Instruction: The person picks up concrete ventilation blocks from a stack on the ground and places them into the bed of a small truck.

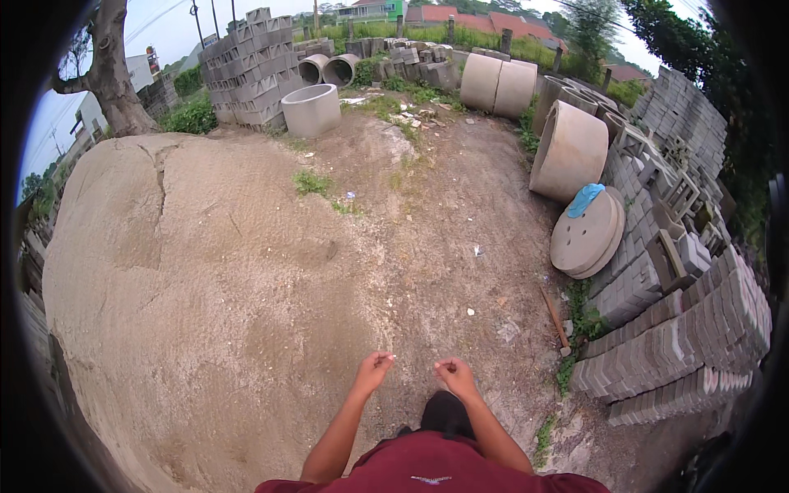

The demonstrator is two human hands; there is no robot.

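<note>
Dark red shirt fills the bottom of the view, with a dark trouser leg just beyond it and both bare forearms reaching forward. Left hand and right hand hang side by side over the ground, apart from each other, fingers turned inward. On the right hand the fingers are half curled, with a gap to the thumb and nothing visible in it; on the left, thumb and fingertips sit close — a pale fleck there may be a nail or something tiny, and I cannot tell whether they meet. Nearest the left hand is the sandy mound, spreading leftward and forward, its right edge sloping into the soil. Ahead and to the right lies a wooden-handled tool, nearer the right hand but well apart from it; its long axis runs mostly fore and aft, the far end slanting left, the near end by the stacked pavers. A greyish lump ends it — perhaps a hammer head, though it is too small to be sure. Beneath the palms nothing can be seen, the feet are mostly hidden, and the dark rim cuts off the mound's left side.
</note>
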